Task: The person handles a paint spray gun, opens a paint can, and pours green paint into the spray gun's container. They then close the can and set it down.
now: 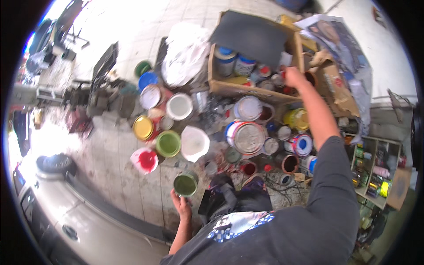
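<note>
My left hand (181, 206) is closed under a round open cup (185, 184), dark green inside, held low in front of my legs. The part it grips is mostly hidden. Far right, my right hand (292, 77) reaches over the right end of a cardboard box (247, 92). Its fingers are curled down beside small red-topped containers, but what they grip cannot be made out. Inside the box stand blue-lidded cans (225, 61) under a dark sheet (249, 36). Ahead of the cup are a green-filled container (168, 143) and a white tub (194, 143).
Paint cans, including a large one (247, 138), crowd the floor before my feet. A container with red paint (145, 160) stands left. A light-coloured car (92, 216) fills the lower left. White plastic (185, 55) lies beside the box; a shelf (375, 172) stands at right.
</note>
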A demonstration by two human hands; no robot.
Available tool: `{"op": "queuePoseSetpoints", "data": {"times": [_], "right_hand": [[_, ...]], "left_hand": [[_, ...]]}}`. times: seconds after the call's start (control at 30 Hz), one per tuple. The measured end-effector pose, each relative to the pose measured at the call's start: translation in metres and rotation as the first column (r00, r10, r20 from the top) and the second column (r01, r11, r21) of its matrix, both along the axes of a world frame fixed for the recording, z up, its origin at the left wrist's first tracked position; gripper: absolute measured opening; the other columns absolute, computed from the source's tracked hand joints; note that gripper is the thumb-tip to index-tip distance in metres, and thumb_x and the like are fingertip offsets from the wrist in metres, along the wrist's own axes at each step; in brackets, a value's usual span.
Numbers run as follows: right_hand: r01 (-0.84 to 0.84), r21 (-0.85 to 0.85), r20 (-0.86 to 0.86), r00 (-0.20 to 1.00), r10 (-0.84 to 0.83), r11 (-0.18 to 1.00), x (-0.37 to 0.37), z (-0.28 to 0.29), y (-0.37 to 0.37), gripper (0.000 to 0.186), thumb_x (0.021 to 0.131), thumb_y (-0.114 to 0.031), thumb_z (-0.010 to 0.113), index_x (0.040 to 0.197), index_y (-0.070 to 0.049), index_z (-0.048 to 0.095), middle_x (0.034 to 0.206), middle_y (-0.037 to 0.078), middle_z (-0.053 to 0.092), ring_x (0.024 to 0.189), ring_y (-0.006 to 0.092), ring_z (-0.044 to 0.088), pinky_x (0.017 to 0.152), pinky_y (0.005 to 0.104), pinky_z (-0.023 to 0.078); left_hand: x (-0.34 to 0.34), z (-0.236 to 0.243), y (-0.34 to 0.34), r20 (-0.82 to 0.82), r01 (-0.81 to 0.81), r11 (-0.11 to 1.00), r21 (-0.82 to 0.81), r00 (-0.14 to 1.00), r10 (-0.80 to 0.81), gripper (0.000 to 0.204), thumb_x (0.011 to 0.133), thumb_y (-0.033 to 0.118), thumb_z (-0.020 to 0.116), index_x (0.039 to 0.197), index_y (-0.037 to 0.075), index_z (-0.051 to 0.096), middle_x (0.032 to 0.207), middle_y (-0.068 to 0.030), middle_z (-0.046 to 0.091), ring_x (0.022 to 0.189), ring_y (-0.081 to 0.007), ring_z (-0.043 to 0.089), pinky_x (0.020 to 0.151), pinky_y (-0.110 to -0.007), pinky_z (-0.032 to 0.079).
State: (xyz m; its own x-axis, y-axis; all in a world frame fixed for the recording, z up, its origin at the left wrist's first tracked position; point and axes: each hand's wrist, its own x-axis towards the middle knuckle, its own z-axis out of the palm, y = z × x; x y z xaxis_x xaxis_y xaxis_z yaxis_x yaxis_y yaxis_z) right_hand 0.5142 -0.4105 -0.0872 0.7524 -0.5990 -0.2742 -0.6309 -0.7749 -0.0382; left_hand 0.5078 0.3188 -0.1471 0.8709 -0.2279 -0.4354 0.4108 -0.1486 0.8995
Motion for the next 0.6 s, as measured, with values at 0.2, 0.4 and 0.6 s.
{"op": "queuePoseSetpoints", "data": {"times": [0.2, 0.4, 0.6], "right_hand": [[-0.008, -0.042, -0.009, 1.0, 0.008, 0.999, -0.01, 0.016, -0.006, 0.034, 0.087, -0.003, 0.065, 0.118, -0.012, 0.072, 0.13, 0.016, 0.064, 0.123, 0.0357, 0.064, 0.1, 0.0459, 0.055], [-0.093, -0.035, -0.263, 0.962, 0.081, 0.995, -0.005, -0.01, -0.001, 0.033, 0.086, -0.007, 0.069, 0.118, -0.014, 0.076, 0.136, 0.012, 0.066, 0.124, 0.0335, 0.065, 0.101, 0.0442, 0.056], [-0.084, 0.004, -0.408, 0.91, 0.078, 0.996, 0.011, -0.018, -0.004, 0.038, 0.086, -0.012, 0.07, 0.123, -0.006, 0.073, 0.142, 0.019, 0.062, 0.127, 0.0339, 0.064, 0.104, 0.0435, 0.055]], "left_hand": [[-0.018, 0.009, -0.003, 0.019, -0.046, 0.999, 0.004, 0.999, 0.046, 0.029, 0.104, 0.006, 0.049, 0.132, 0.008, 0.048, 0.098, -0.0044, 0.059, 0.063, -0.0083, 0.052, 0.052, -0.024, 0.04], [-0.034, -0.008, 0.009, -0.015, -0.062, 0.993, 0.096, 0.998, 0.064, 0.034, 0.102, 0.005, 0.052, 0.135, 0.007, 0.048, 0.108, -0.0049, 0.059, 0.081, -0.0105, 0.054, 0.065, -0.025, 0.042], [-0.031, -0.012, 0.007, -0.066, -0.038, 0.996, 0.082, 0.997, 0.044, 0.035, 0.102, 0.004, 0.052, 0.136, 0.007, 0.049, 0.116, -0.0054, 0.059, 0.094, -0.0118, 0.055, 0.077, -0.026, 0.043]]}}
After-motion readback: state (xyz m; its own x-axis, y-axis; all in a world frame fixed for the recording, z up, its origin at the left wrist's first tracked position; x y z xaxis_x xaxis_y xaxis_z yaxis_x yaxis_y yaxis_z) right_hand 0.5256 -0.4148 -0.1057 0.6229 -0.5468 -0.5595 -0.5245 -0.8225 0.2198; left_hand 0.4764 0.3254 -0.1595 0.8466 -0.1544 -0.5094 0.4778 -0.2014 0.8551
